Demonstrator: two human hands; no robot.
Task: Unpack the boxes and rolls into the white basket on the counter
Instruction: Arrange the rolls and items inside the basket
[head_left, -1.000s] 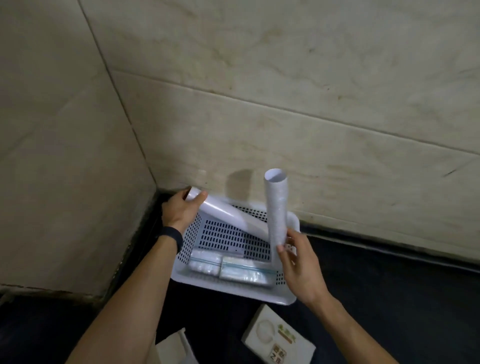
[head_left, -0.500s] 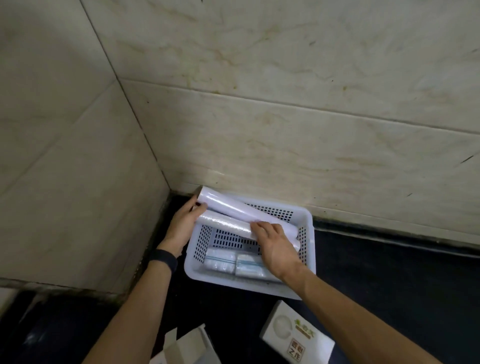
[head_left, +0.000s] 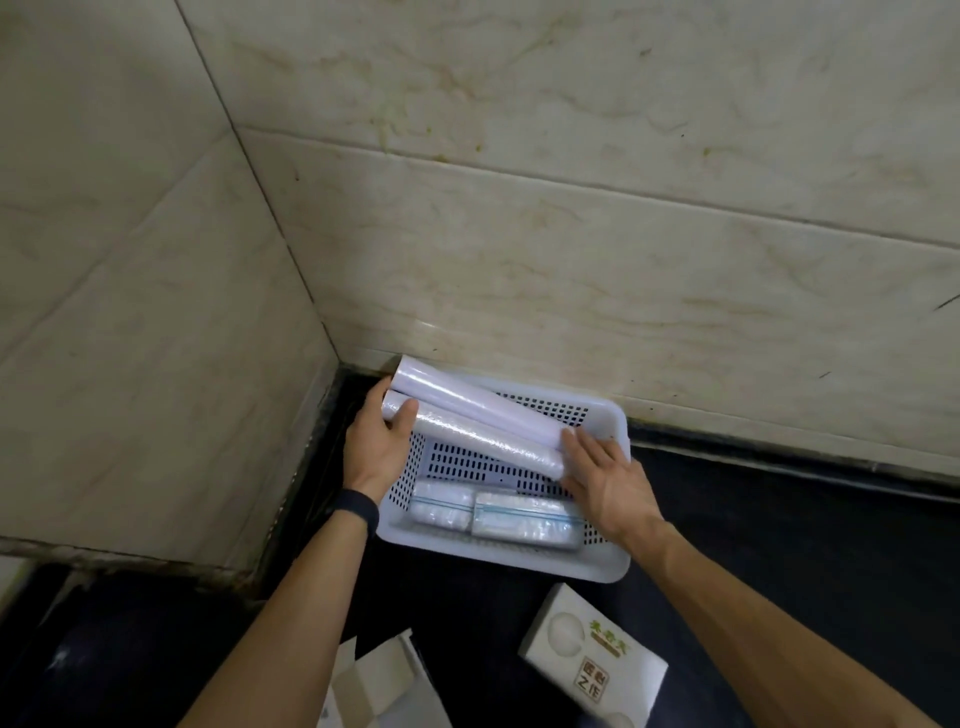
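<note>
White rolls (head_left: 483, 423) lie side by side across our basket (head_left: 605, 569); our left hand (head_left: 376, 441) grips their ends, our right hand (head_left: 605, 480) rests flat, fingers spread, against the other.

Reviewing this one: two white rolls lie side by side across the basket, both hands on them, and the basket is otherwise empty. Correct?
Not quite. The head view shows the basket also holds two clear packs at its near side. The rolls and both hands, left and right, are as stated.
</note>
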